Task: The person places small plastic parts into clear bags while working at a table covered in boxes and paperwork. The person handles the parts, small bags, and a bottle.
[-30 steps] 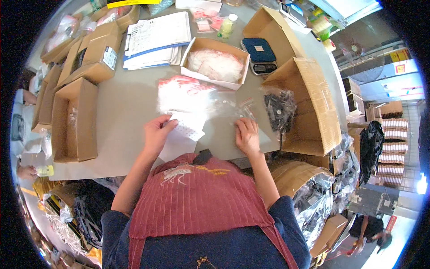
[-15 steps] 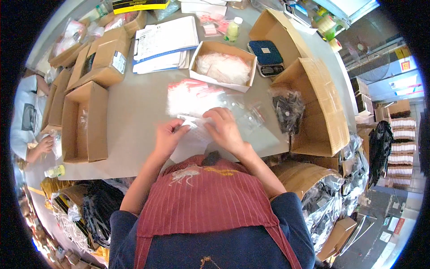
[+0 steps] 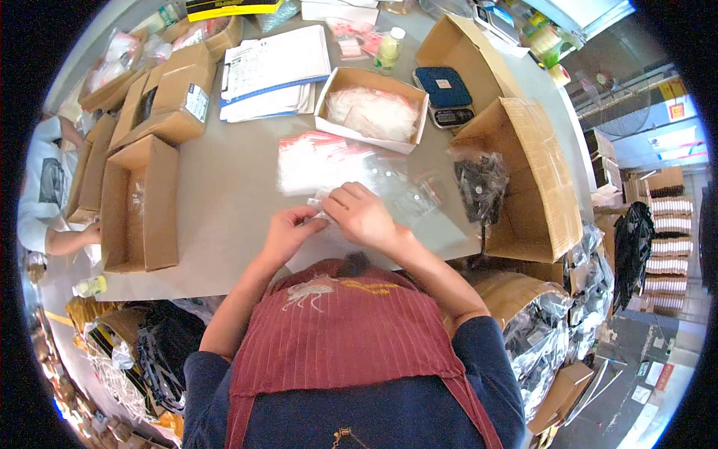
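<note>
My left hand (image 3: 290,229) and my right hand (image 3: 362,215) meet over the near middle of the table. Both are closed, thumbs and fingers pinching a small white piece (image 3: 322,194), paper or plastic, mostly covered by the fingers. A pale sheet (image 3: 318,251) lies under my hands. Just beyond them is a pile of clear zip bags with red strips (image 3: 305,166). Right of that pile, several flat clear bags (image 3: 407,193) hold small items too small to tell.
A white-lined carton of zip bags (image 3: 374,114), a blue-topped scale (image 3: 443,87), papers on a clipboard (image 3: 275,63) and a bottle (image 3: 389,51) stand farther back. Open cardboard boxes flank the table, left (image 3: 153,217) and right (image 3: 535,179). Another person's arm (image 3: 67,241) reaches in at far left.
My hands have drawn closer together, the right moving left, and more of the white piece is now covered. The other person's hand has moved right, behind the left box.
</note>
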The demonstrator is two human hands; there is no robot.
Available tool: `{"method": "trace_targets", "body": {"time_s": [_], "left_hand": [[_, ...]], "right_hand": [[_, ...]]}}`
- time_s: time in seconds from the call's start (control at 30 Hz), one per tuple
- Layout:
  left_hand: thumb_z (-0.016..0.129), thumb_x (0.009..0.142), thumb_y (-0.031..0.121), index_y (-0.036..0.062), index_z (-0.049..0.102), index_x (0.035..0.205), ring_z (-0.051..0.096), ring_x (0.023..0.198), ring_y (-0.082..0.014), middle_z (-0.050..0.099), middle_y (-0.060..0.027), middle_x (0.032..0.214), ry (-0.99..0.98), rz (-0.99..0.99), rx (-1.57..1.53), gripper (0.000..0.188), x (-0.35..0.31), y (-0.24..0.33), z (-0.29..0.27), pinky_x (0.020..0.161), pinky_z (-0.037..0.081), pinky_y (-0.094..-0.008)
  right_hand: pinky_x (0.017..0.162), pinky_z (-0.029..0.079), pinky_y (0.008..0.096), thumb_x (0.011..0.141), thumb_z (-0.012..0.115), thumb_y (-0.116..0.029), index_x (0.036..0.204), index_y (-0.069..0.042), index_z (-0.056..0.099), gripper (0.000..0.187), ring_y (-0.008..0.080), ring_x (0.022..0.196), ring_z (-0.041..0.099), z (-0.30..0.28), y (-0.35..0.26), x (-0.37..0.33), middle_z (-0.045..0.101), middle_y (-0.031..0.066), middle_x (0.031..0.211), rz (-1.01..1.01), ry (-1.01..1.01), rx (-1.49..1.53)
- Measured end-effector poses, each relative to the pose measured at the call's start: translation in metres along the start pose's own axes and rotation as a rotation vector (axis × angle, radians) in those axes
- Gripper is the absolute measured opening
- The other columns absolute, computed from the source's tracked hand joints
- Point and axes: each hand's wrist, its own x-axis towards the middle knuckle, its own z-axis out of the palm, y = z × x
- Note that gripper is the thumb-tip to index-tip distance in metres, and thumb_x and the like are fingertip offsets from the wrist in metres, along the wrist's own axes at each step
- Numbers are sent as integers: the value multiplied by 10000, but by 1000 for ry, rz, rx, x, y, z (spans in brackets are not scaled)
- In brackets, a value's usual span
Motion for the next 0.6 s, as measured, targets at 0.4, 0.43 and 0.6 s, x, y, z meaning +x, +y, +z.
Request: {"method": "trace_targets", "body": {"time_s": [0.4, 0.43, 0.6], "left_hand": [[725, 865, 150, -4, 724, 940, 520, 720, -54, 629, 38, 774, 103, 11, -229, 171, 11, -17, 2, 664, 418, -230], [726, 865, 145, -9, 721, 940, 520, 725, -53, 627, 40, 776, 103, 6, -198, 172, 11, -11, 2, 666, 418, -230], [726, 862, 138, -17, 719, 934, 526, 740, -54, 629, 38, 784, 83, 29, -183, 171, 11, -12, 2, 676, 422, -228]], "right_hand": [[698, 522, 485, 875, 630, -261, 937, -75, 646, 197, 381, 790, 673, -24, 96, -147, 693, 157, 822, 1004, -23, 16], [710, 525, 488, 873, 630, -275, 940, -76, 647, 211, 386, 801, 672, -24, 95, -146, 693, 160, 827, 985, -35, -12], [723, 504, 473, 823, 703, -281, 888, -46, 629, 255, 371, 812, 664, -46, 83, -114, 690, 172, 853, 1090, -326, -192]]}}
